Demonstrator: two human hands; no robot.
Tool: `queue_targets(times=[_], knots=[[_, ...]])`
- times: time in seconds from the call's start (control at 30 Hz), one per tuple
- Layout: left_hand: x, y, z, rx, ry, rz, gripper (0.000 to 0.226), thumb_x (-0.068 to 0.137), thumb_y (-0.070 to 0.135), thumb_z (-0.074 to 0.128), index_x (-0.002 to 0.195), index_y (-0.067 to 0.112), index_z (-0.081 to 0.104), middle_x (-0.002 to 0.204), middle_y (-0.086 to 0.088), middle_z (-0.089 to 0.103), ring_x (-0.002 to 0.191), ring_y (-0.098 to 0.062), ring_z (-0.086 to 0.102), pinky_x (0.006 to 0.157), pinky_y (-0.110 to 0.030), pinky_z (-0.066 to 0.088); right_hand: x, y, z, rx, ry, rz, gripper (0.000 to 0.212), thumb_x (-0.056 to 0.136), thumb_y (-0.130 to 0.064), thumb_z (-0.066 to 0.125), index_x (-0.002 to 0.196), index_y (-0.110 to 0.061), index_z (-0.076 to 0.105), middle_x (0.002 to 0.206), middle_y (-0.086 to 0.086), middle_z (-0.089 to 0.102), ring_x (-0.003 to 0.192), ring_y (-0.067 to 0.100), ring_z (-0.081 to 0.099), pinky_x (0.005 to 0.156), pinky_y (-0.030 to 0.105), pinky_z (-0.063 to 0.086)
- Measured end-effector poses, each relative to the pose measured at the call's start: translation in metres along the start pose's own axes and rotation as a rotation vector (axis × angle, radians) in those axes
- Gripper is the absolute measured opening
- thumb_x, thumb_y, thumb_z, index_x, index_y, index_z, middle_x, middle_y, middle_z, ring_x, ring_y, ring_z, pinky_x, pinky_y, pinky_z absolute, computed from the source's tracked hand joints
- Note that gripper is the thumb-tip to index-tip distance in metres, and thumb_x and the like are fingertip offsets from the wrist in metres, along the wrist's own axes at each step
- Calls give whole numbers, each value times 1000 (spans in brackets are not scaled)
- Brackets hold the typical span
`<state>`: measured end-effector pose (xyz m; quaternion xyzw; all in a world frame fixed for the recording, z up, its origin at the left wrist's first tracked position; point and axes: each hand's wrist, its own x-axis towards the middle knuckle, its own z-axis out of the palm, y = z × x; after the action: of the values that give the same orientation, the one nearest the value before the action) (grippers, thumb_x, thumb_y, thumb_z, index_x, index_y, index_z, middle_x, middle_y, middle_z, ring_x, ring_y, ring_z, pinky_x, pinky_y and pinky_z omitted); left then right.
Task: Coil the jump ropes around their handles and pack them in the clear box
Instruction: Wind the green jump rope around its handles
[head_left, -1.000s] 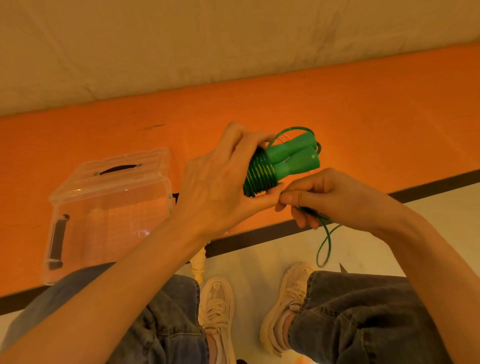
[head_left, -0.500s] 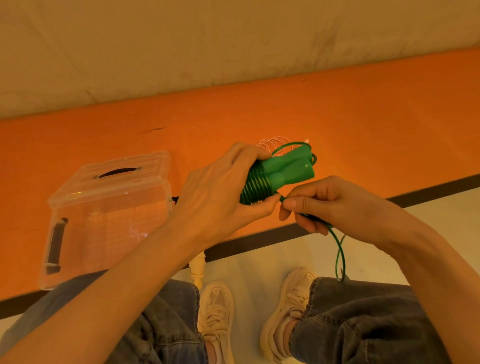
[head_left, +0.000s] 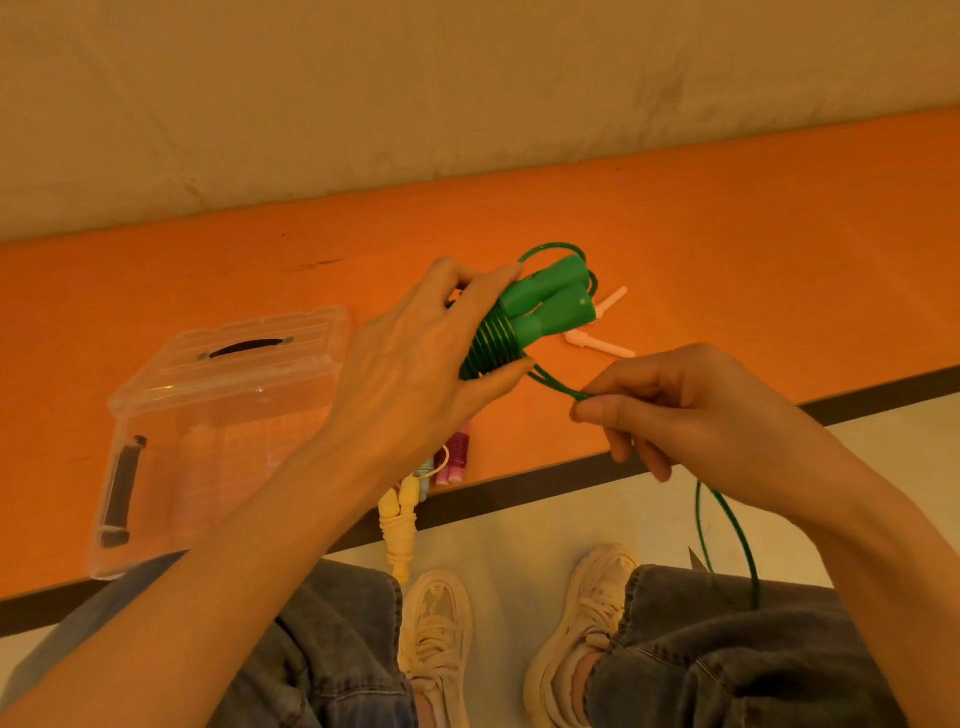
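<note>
While coiling, hands (head_left: 415, 364) on rope (head_left: 556, 384).

Green handles (head_left: 540, 312) — lower ends hidden by left hand (head_left: 410, 374); pink rope (head_left: 457, 452) — partly behind wrist.

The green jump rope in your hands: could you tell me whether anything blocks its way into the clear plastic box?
Yes. The clear plastic box has its lid on, so it must come off first. The left hand grips the green jump rope; the right hand pinches its loose cord.
</note>
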<state>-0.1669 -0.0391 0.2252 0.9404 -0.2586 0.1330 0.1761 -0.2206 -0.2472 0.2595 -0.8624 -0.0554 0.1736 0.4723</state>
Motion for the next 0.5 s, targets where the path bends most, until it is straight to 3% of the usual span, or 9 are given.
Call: queue_targets(times=[0.1, 0.17, 0.23, 0.37, 0.5], knots=[[1, 0, -3, -5, -14, 17, 65, 85, 58, 51, 142, 27, 42, 117, 2, 50, 77, -7, 48, 50, -25, 39, -2, -1, -9, 39, 59, 11, 16, 87, -27, 61, 82, -19, 73, 57, 1, 62, 44, 15, 49, 51, 33, 40], [0, 4, -1, 32, -21, 37, 65, 84, 55, 56, 141, 26, 45, 117, 0, 52, 74, -5, 41, 48, -19, 27, -3, -3, -8, 48, 42, 1, 16, 87, -27, 61, 81, -19, 74, 56, 1, 61, 43, 15, 47, 52, 34, 39], [-2, 7, 1, 88, -16, 63, 66, 81, 51, 61, 140, 24, 47, 115, -2, 55, 75, -10, 47, 49, -18, 17, -4, -7, -3, 52, -1, -26, 18, 88, -27, 60, 80, -17, 74, 56, 1, 61, 43, 13, 47, 51, 31, 39], [-7, 10, 9, 109, -16, 85, 68, 78, 43, 71, 138, 23, 49, 115, -4, 56, 85, -21, 58, 58, -24, 28, -2, -8, 7, -29, -49, -77, 31, 87, -36, 57, 80, -10, 72, 58, 7, 60, 45, 11, 45, 48, 24, 37], [-10, 14, 10, 120, 33, 39, 65, 78, 54, 51, 136, 25, 52, 114, 0, 57, 85, -10, 43, 59, -23, 24, -4, -10, 5, -7, -48, -104, 37, 83, -43, 56, 80, -10, 72, 57, 5, 58, 46, 8, 43, 48, 18, 35]])
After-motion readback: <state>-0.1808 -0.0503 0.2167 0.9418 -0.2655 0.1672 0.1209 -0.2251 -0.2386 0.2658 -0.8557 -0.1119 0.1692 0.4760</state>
